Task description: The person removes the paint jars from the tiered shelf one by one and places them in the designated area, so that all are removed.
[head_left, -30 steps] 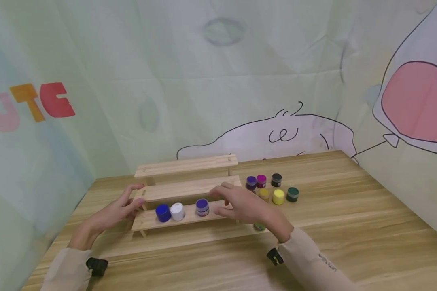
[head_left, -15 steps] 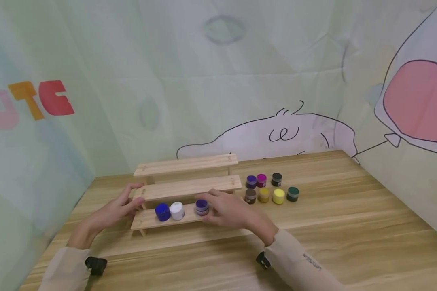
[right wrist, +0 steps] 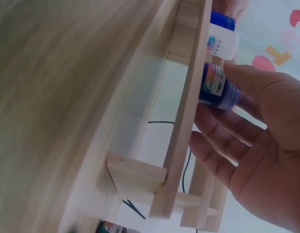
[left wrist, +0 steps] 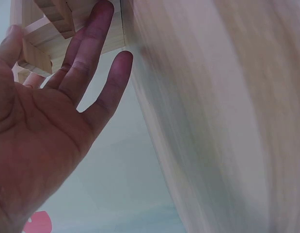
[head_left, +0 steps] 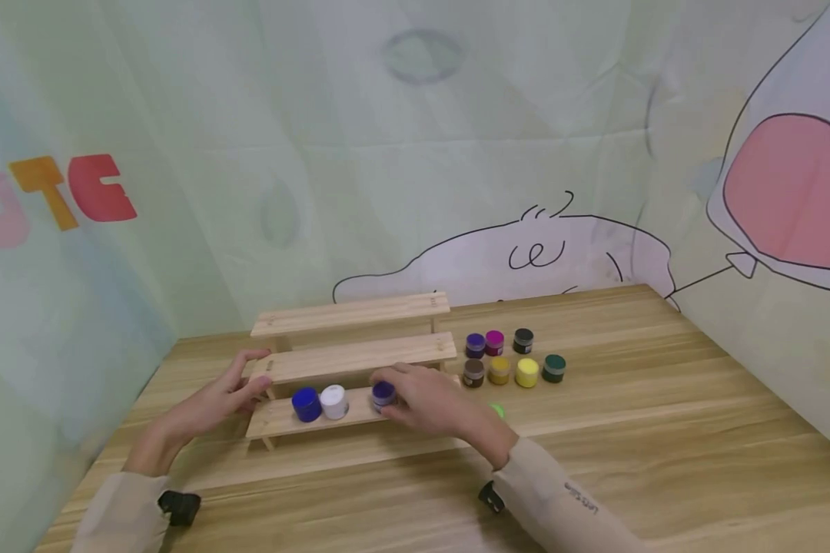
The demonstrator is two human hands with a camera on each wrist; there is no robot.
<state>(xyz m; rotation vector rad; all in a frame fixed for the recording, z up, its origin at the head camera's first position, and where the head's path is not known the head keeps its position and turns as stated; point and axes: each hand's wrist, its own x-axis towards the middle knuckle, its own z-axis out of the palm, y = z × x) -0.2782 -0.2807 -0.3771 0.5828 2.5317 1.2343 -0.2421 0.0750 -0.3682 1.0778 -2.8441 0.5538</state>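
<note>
A three-tier wooden rack (head_left: pixel 360 357) stands on the table. On its lowest shelf are a blue paint jar (head_left: pixel 307 405), a white paint jar (head_left: pixel 334 402) and, apart from them to the right, a dark purple-blue paint jar (head_left: pixel 383 394). My right hand (head_left: pixel 432 401) pinches that third jar between thumb and fingers; in the right wrist view the jar (right wrist: pixel 215 86) stands against the shelf board. At the rack's left end, my left hand (head_left: pixel 210 401) holds the middle shelf's end between thumb and index finger. Its other fingers (left wrist: pixel 84 63) extend loosely beside the wood.
Right of the rack stand several paint jars, among them a brown one (head_left: pixel 473 373), a yellow one (head_left: pixel 527 373) and a dark green one (head_left: pixel 554 369). A bright green lid (head_left: pixel 498 410) shows behind the right forearm. A printed curtain (head_left: pixel 415 153) hangs behind the table (head_left: pixel 629 415).
My right hand has moved left along the lowest shelf and closed its fingers on the dark purple-blue paint jar. The left hand has stayed at the rack's left end.
</note>
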